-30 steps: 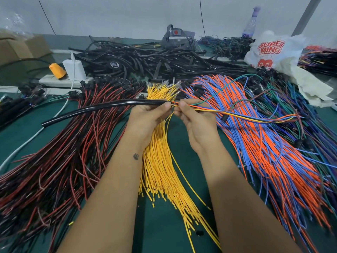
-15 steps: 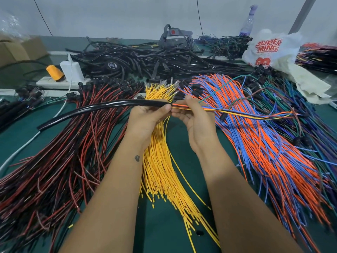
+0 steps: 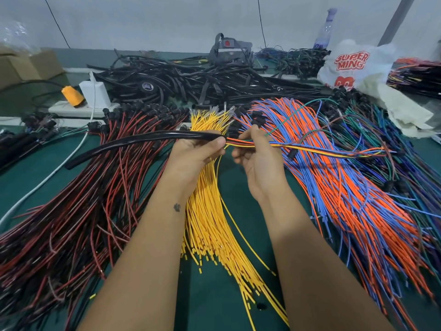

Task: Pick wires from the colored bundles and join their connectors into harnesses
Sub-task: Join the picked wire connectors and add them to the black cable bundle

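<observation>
The right hand (image 3: 259, 161), pinching the mixed wires (image 3: 310, 150), has slid toward three o'clock from the left hand (image 3: 198, 155) gripping the black sleeve (image 3: 133, 143), exposing more wire for sleeving.

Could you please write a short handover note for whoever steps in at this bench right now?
Left hand: grips the end of the black sleeve, which runs off to the left.
Right hand: pinches the mixed wires right where they enter the sleeve; they trail off to the right.
On the table: red-black bundle left, yellow bundle centre under the hands, orange-blue bundle right, green and dark wires beyond it.
Done: one set of wires picked and started into the sleeve.
Left: feed the set through, probably; whether its connectors are joined cannot be seen.
</observation>
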`<state>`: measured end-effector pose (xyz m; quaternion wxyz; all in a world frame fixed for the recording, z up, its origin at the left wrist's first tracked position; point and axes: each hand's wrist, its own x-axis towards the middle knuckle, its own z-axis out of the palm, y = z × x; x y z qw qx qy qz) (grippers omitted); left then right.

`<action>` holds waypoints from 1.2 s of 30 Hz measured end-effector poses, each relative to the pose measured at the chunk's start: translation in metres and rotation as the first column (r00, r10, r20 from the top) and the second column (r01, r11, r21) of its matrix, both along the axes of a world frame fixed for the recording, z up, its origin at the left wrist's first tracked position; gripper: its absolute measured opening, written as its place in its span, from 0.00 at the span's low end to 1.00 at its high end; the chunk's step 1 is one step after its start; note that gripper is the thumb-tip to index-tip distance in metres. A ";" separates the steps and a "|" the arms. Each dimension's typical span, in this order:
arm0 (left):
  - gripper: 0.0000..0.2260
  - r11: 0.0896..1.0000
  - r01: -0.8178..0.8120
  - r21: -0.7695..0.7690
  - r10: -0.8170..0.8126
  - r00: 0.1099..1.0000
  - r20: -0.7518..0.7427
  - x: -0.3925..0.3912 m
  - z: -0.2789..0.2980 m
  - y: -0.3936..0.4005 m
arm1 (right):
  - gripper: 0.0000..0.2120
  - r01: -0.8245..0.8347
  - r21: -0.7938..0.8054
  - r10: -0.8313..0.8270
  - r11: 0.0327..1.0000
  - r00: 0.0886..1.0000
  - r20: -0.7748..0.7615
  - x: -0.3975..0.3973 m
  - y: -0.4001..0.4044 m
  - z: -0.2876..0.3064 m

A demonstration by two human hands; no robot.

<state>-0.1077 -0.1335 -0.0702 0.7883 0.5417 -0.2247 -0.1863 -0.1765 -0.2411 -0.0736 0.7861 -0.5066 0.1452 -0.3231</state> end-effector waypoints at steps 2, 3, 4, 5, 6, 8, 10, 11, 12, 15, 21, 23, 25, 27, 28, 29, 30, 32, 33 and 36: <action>0.05 1.000 0.000 -0.007 0.000 1.000 -0.004 0.000 0.000 0.000 | 0.15 0.014 -0.013 -0.014 1.000 1.000 -0.012 0.000 0.000 -0.001; 0.05 1.000 -0.004 -0.009 0.004 1.000 -0.006 -0.001 0.000 0.000 | 0.15 0.020 -0.014 -0.020 1.000 1.000 -0.013 0.001 0.000 -0.001; 0.05 1.000 -0.013 -0.010 0.012 1.000 -0.006 -0.001 0.000 0.000 | 0.14 0.022 -0.014 -0.022 1.000 1.000 -0.010 0.001 0.000 -0.001; 0.05 1.000 -0.020 -0.009 0.020 1.000 -0.003 -0.001 0.000 0.000 | 0.13 0.021 -0.011 -0.021 1.000 1.000 -0.002 0.001 0.000 0.000; 0.06 1.000 -0.025 -0.004 0.025 1.000 0.002 -0.001 0.000 0.000 | 0.12 0.020 -0.005 -0.020 1.000 1.000 0.012 0.001 0.000 0.000; 0.06 1.000 -0.019 0.015 0.019 0.999 0.026 -0.002 0.000 -0.001 | 0.11 0.020 0.003 -0.020 1.000 0.999 0.042 0.001 0.000 0.000; 0.05 1.000 -0.007 0.025 0.006 0.999 0.049 -0.003 0.001 -0.001 | 0.10 0.017 -0.006 -0.017 1.000 0.998 0.052 0.001 0.000 0.000; 0.05 1.000 -0.002 0.028 0.001 0.999 0.054 -0.003 0.001 -0.001 | 0.10 0.014 -0.013 -0.013 1.000 0.999 0.051 0.001 0.001 0.000; 0.05 1.000 0.000 0.031 -0.002 0.998 0.055 -0.004 0.001 -0.001 | 0.10 0.013 -0.021 -0.012 1.000 0.999 0.044 0.002 0.001 -0.001; 0.05 0.998 -0.003 0.057 0.000 0.998 0.064 -0.004 0.001 0.000 | 0.11 0.039 -0.084 -0.042 0.996 0.998 -0.042 0.002 0.002 -0.002; 0.06 0.998 -0.006 0.061 0.001 0.996 0.092 -0.004 0.000 -0.001 | 0.15 0.044 -0.084 -0.046 0.996 0.999 -0.021 0.002 0.006 0.000; 0.07 0.998 -0.008 0.056 0.000 0.989 0.146 -0.005 0.000 -0.002 | 0.15 -0.005 -0.062 0.005 0.998 1.000 0.005 0.004 0.010 0.001; 0.07 0.999 -0.010 0.052 -0.001 0.978 0.207 -0.007 0.001 -0.003 | 0.14 -0.038 -0.046 0.038 0.998 0.999 -0.011 0.005 0.013 0.001; 0.07 0.998 -0.042 0.051 0.029 0.972 0.234 -0.008 0.000 -0.005 | 0.14 -0.075 -0.014 0.075 0.997 0.997 -0.017 0.005 0.013 0.001; 0.07 0.997 -0.063 0.047 0.050 0.971 0.233 -0.008 0.000 -0.005 | 0.13 -0.089 0.011 0.090 0.996 0.996 -0.017 0.005 0.012 0.001; 0.07 0.996 -0.082 0.036 0.072 0.972 0.223 -0.008 0.000 -0.005 | 0.13 -0.097 0.045 0.097 0.994 0.995 -0.019 0.004 0.012 0.002; 0.07 0.995 -0.102 0.021 0.095 0.974 0.205 -0.007 0.000 -0.005 | 0.12 -0.098 0.086 0.099 0.991 0.995 -0.014 0.004 0.010 0.003; 0.07 0.991 -0.137 -0.009 0.137 0.979 0.149 -0.004 -0.001 -0.006 | 0.07 -0.085 0.180 0.081 0.980 0.996 0.025 0.002 0.004 0.006; 0.06 0.989 -0.148 -0.019 0.149 0.982 0.117 -0.003 -0.001 -0.006 | 0.04 -0.076 0.221 0.066 0.972 0.996 0.053 0.000 0.000 0.008; 0.06 0.988 -0.155 0.001 0.154 0.986 0.064 0.001 -0.003 -0.005 | 0.07 -0.076 0.303 0.042 0.950 0.992 0.115 -0.006 -0.010 0.010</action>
